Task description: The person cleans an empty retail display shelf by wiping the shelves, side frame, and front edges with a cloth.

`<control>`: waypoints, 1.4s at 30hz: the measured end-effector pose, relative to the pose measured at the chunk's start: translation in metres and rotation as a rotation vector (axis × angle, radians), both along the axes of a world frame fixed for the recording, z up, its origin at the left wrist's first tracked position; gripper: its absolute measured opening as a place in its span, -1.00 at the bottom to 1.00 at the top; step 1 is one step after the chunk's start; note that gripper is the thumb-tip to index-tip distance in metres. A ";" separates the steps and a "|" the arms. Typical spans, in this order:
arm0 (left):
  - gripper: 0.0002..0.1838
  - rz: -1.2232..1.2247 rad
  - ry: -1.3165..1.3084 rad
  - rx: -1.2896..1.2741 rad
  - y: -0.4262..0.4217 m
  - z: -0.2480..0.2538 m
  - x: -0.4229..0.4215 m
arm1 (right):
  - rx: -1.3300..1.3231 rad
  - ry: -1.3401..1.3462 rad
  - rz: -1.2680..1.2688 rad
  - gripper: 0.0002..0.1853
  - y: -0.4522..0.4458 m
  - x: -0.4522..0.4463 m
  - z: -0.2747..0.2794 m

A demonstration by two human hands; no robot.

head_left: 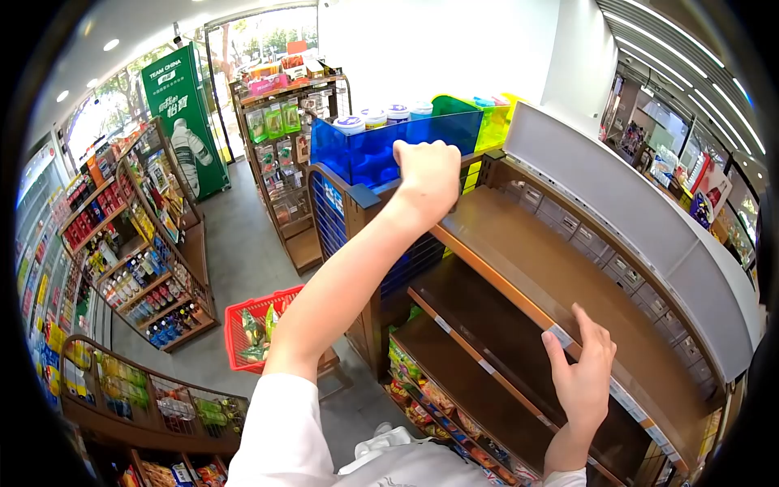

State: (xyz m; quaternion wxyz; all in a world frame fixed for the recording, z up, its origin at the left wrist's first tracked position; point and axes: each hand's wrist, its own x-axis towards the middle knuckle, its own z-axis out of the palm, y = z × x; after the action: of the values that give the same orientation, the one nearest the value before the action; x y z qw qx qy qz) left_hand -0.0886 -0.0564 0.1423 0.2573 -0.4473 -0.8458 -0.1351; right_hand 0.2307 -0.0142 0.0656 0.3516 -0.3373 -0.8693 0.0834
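My left hand (428, 180) reaches out over the end of the shelving unit, curled into a fist in front of a blue see-through bin (381, 154). Its fingertips are turned away from me, so whether they hold anything is hidden. Several tubs with white and blue lids (373, 118) stand in the bin. By the price-label edge of the brown upper shelf (535, 252) is my right hand (586, 364), thumb and fingers apart, holding nothing. I cannot tell whether it touches the edge.
Bagged snacks (438, 398) fill the lowest shelves. A red basket (235, 337) with green packets stands left of my arm. Beyond are a hanging-goods rack (276, 154), a drinks shelf (134, 252) and a green banner (187, 122). A grey back panel (617, 187) tops the unit.
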 end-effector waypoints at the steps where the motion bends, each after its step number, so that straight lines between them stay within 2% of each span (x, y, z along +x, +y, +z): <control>1: -0.86 -0.130 -0.032 0.174 -0.021 -0.003 -0.004 | 0.004 0.106 0.003 -0.41 -0.003 -0.011 0.005; 2: -0.83 -0.217 -0.047 0.364 -0.038 -0.005 0.000 | -0.004 0.222 0.081 -0.44 -0.011 -0.021 0.015; 3: -0.80 -0.305 -0.068 0.550 -0.054 -0.007 0.007 | -0.009 0.223 0.077 -0.44 -0.013 -0.031 0.017; 5: -0.73 -0.320 -0.104 0.753 -0.087 -0.012 0.015 | 0.041 0.342 0.457 -0.47 -0.018 -0.050 0.016; 7: -0.64 -0.283 -0.122 0.829 -0.109 -0.029 0.006 | 0.017 0.298 0.687 -0.49 -0.033 -0.082 0.016; 9: -0.62 -0.242 -0.135 0.819 -0.120 -0.046 -0.004 | -0.161 0.270 0.766 -0.48 -0.049 -0.123 0.000; 11: -0.63 -0.387 -0.113 0.769 -0.124 -0.069 -0.022 | -0.320 0.251 0.710 -0.40 -0.062 -0.168 -0.022; 12: -0.61 -0.423 -0.093 0.768 -0.126 -0.075 -0.026 | -0.256 0.219 0.677 -0.28 -0.062 -0.188 -0.038; 13: -0.62 -0.454 -0.095 0.736 -0.130 -0.077 -0.027 | -0.313 0.173 0.640 -0.21 -0.068 -0.201 -0.042; 15: -0.63 -0.437 -0.130 0.710 -0.136 -0.074 -0.017 | -0.303 0.264 0.663 -0.21 -0.073 -0.226 -0.061; 16: -0.62 -0.430 -0.122 0.713 -0.136 -0.074 -0.013 | -0.254 0.399 0.734 -0.25 -0.074 -0.240 -0.069; 17: -0.59 -0.420 -0.112 0.720 -0.134 -0.075 -0.010 | -0.150 0.374 0.698 -0.23 -0.072 -0.249 -0.077; 19: -0.62 -0.420 -0.112 0.783 -0.128 -0.077 -0.012 | -0.192 0.547 0.680 -0.16 -0.082 -0.262 -0.075; 20: -0.63 -0.422 -0.110 0.805 -0.125 -0.080 -0.013 | -0.115 0.624 0.676 -0.12 -0.082 -0.270 -0.077; 23: -0.67 -0.408 -0.130 0.826 -0.122 -0.080 -0.009 | -0.062 0.632 0.537 -0.18 -0.082 -0.290 -0.090; 27: -0.68 -0.359 -0.150 0.868 -0.117 -0.079 -0.004 | -0.092 0.748 0.573 -0.21 -0.076 -0.314 -0.111; 29: -0.67 -0.359 -0.156 0.877 -0.111 -0.082 -0.005 | 0.054 0.670 0.478 -0.23 -0.075 -0.321 -0.120; 35: -0.73 -0.169 -0.074 0.984 -0.095 -0.092 0.004 | 0.122 0.790 0.432 -0.31 -0.076 -0.348 -0.149; 36: -0.73 -0.162 -0.049 0.966 -0.097 -0.090 0.004 | 0.169 0.748 0.446 -0.32 -0.081 -0.334 -0.131; 39: -0.75 -0.163 -0.073 0.914 -0.103 -0.085 0.000 | 0.185 0.851 0.507 -0.34 -0.084 -0.340 -0.127; 42: -0.77 -0.193 -0.119 0.900 -0.109 -0.085 -0.011 | 0.165 0.793 0.483 -0.36 -0.084 -0.337 -0.130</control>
State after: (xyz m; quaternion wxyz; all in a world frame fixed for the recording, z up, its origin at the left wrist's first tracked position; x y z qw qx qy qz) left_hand -0.0996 -0.1657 0.0572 0.3633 -0.3595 -0.6709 -0.5374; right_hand -0.1061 -0.0982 -0.0645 0.6527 -0.0385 -0.7252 0.2159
